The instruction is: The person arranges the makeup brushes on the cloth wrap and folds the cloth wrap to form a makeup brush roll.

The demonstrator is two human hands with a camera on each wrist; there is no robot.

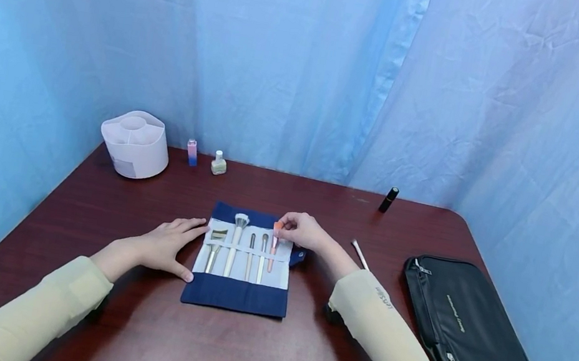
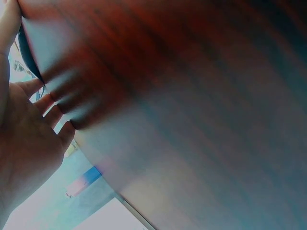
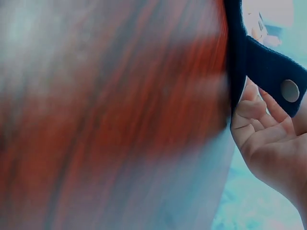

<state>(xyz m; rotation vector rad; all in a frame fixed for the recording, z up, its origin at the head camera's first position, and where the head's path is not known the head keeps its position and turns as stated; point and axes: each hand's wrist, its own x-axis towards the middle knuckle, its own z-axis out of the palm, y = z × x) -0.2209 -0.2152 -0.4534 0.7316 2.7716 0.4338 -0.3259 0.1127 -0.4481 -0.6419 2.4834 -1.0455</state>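
Note:
A navy and light-grey brush roll lies unfolded on the table, with several makeup brushes under its elastic band. My right hand pinches the orange makeup brush near its bristle end, at the roll's right side; the handle passes beneath the band. On the left edge of the roll my left hand rests with fingers spread. To the left of the orange brush are two slim brushes, a fluffy white-handled brush and a fan-shaped brush. In the right wrist view the roll's snap strap partly covers the right hand.
A white organizer, a pink-and-blue lipstick tube and a nail polish bottle stand at the back left. A black tube is at the back right. Another brush lies by the right forearm, beside a black zip case.

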